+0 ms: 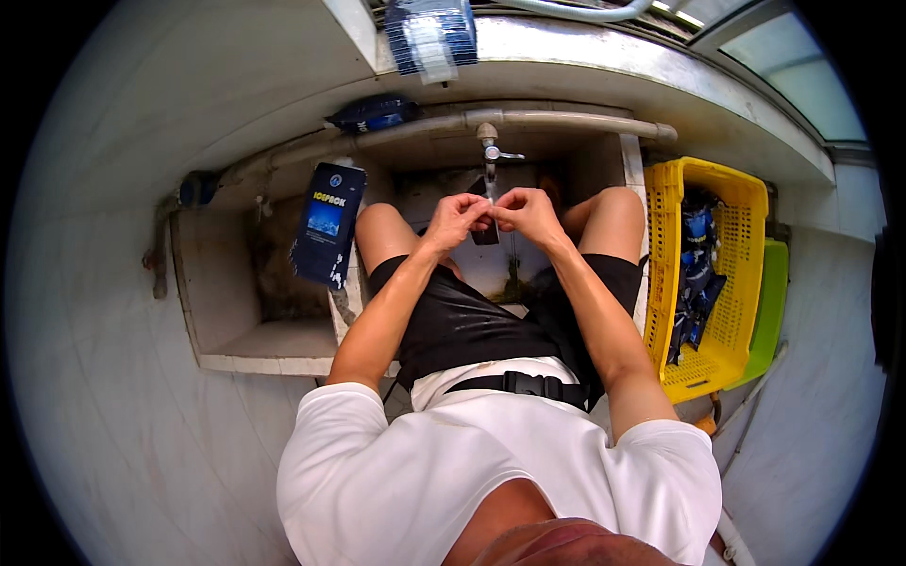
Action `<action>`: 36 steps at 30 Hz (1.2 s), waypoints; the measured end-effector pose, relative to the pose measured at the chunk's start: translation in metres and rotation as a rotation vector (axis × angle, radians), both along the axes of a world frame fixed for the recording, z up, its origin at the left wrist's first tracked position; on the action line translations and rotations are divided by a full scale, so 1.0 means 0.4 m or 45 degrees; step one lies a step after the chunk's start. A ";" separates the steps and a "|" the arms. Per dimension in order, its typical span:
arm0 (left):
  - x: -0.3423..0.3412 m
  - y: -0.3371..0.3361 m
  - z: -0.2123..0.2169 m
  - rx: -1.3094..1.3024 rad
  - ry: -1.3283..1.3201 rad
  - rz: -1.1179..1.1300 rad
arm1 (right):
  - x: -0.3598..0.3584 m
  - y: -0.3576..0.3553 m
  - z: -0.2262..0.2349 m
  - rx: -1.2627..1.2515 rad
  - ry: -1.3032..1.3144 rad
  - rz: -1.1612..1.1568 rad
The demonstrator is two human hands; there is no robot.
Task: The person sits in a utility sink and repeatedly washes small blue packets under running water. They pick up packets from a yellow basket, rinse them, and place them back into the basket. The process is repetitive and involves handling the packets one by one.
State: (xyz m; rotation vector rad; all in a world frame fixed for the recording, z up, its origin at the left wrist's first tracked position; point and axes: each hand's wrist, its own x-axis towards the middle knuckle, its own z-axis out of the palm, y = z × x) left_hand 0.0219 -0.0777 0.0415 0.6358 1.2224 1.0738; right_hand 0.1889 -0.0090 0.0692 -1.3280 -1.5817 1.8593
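My left hand (457, 221) and my right hand (528, 213) meet just below a metal tap (490, 151). Both pinch the top of a dark, narrow pouch (486, 233), seen nearly edge-on, with the fingers closed around its mouth under the spout. Part of the pouch is hidden behind my fingers. To the left, a flat dark-blue ice pack pouch (327, 224) rests on the divider between two tiled basins, with wet white glints on its lower edge.
A yellow plastic crate (665, 274) at the right holds several dark-blue ice packs (696, 255). A green crate (769, 307) is beside it. A bundle of packs (431, 38) sits on the ledge, and a dark pack (375, 114) lies above the pipe (557, 120). The left basin (222, 283) is tiled.
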 end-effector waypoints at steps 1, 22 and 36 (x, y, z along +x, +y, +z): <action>0.014 0.004 -0.002 -0.013 -0.022 -0.021 | -0.001 -0.002 -0.003 0.041 -0.049 0.015; 0.013 0.054 -0.163 -0.136 0.134 -0.210 | 0.016 0.049 -0.186 -0.349 -0.201 -0.009; -0.012 0.172 -0.139 -0.322 0.195 -0.020 | -0.012 0.156 -0.178 -0.542 -0.119 -0.216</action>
